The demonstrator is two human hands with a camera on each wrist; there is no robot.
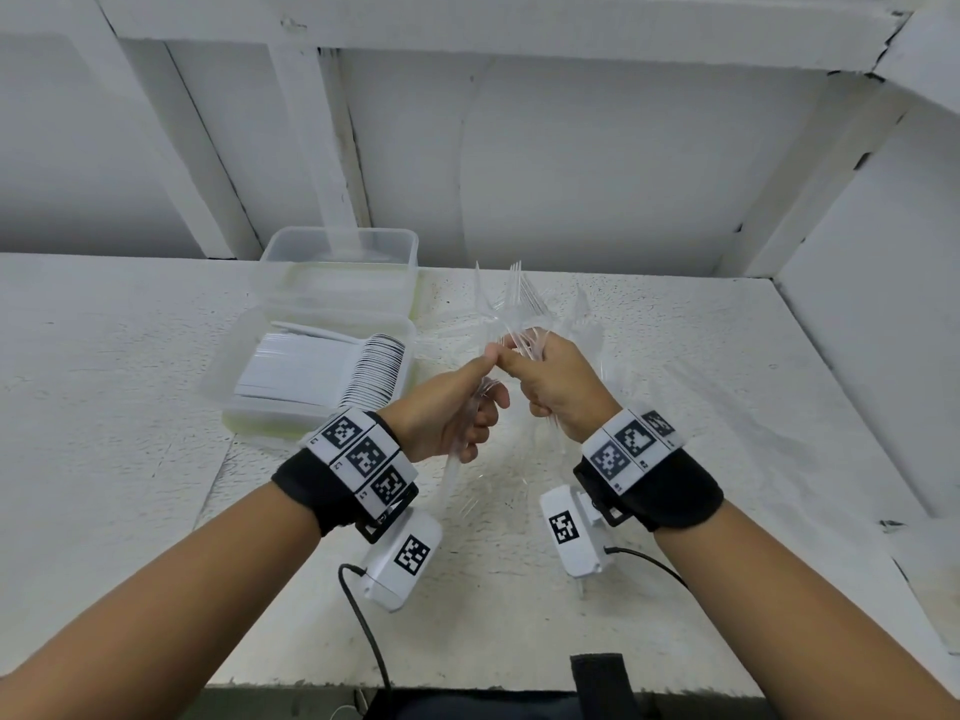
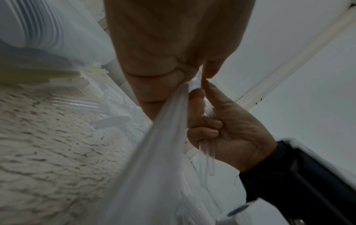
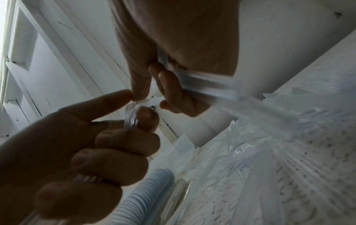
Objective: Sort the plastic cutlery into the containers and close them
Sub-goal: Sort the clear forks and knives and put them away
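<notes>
Both hands are raised together above the white table (image 1: 104,387). My left hand (image 1: 467,407) grips a few clear plastic forks (image 1: 451,472) whose handles hang down past the wrist. Beside it, thumbs touching, my right hand (image 1: 545,381) holds a thicker bundle of clear forks (image 1: 522,298), tines fanned upward. In the left wrist view the left hand (image 2: 163,53) clasps its blurred clear handles (image 2: 159,152). The right hand (image 3: 173,38) shows in the right wrist view. A clear container (image 1: 270,426) packed with white spoons (image 1: 332,371) sits to the left, with an empty clear container (image 1: 337,233) behind it.
More clear forks (image 1: 584,309) lie scattered on the table beyond and under the hands. White walls and beams close in the back and the right side. A black cable (image 1: 363,621) hangs from the left wrist camera near the table's front edge.
</notes>
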